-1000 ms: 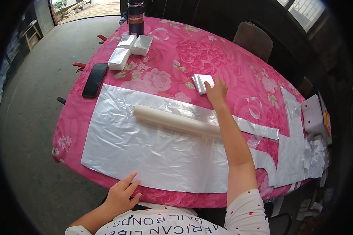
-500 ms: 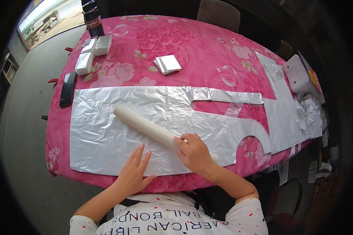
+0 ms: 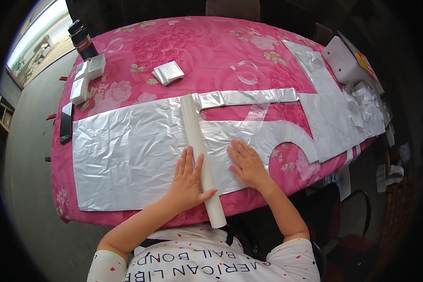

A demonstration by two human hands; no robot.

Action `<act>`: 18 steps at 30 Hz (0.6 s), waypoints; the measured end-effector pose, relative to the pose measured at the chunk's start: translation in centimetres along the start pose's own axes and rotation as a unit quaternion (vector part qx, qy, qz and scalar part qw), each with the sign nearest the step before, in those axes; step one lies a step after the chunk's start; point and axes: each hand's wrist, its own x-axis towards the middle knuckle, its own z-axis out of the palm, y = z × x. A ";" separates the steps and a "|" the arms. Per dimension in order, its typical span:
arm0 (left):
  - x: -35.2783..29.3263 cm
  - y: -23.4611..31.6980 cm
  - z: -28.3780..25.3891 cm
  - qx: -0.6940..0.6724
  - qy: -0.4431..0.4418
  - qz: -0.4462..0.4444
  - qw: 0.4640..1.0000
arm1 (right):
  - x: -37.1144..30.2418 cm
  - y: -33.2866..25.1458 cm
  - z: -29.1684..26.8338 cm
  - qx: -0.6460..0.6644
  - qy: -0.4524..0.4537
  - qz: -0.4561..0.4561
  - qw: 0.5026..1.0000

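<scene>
The pink floral tablecloth (image 3: pixel 207 51) takes up most of the view, and across its near half lies a big silvery-white plastic sheet (image 3: pixel 122 160), wrinkled and shiny, with a curved cutout and a long strip on its right side. More white plastic (image 3: pixel 331 127) lies flat beyond it, bunched up at the far right end. Now the writing: bold dark capitals run over the speckled white shirt (image 3: pixel 202 258), upside down from where I stand.

Here's the pale roller (image 3: pixel 195 127), lying across the sheet from its far edge, the near end out over the table's near edge. And the hands! The left hand (image 3: pixel 187 183) is open, fingers straight on the sheet just left of the roller, thumb reaching across it with no grip closed around it. The right hand (image 3: pixel 249 164) is open too, fingers spread over the sheet to the roller's right, holding nothing; how hard either presses, I can't tell.

Up at the right corner, a white box (image 3: pixel 343 58). At the far left, a dark bottle (image 3: pixel 82 42) wears a reddish label, print too small to make out. Then a black phone (image 3: pixel 66 123), and white square packets (image 3: pixel 169 73) loosely stacked mid-table.
</scene>
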 end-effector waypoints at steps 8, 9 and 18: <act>0.6 1.6 1.0 0.003 -0.008 -0.007 1.000 | -1.3 16.3 -4.4 -0.133 0.155 0.403 0.892; 0.6 1.7 1.0 0.005 -0.012 -0.008 1.000 | -1.8 16.9 -4.7 -0.121 0.205 0.409 0.881; 0.2 1.6 0.8 0.016 -0.021 -0.026 0.999 | 3.3 6.8 -1.3 -0.016 0.148 0.094 0.984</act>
